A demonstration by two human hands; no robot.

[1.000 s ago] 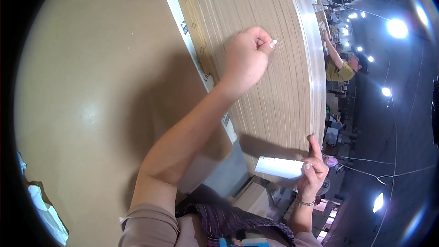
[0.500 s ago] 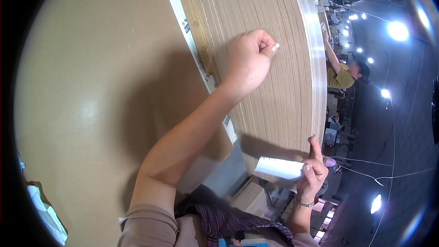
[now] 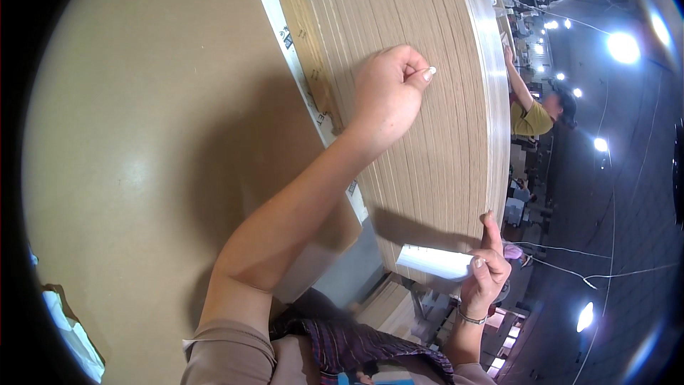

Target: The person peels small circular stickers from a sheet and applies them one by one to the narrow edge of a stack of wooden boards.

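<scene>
Head view: hands hold a white folded paper strip.

The cardboard sheet is matt brown with a faint sheen. The stacked cardboard shows ribbed, layered edges, matt tan. The paper slip is smooth white. The sleeve is soft beige cloth.

Overhead lamps flare at upper right against dim background. Cardboard stack evenly lit; forearm casts soft shadow. Fisheye bending, black vignette at rim.
</scene>
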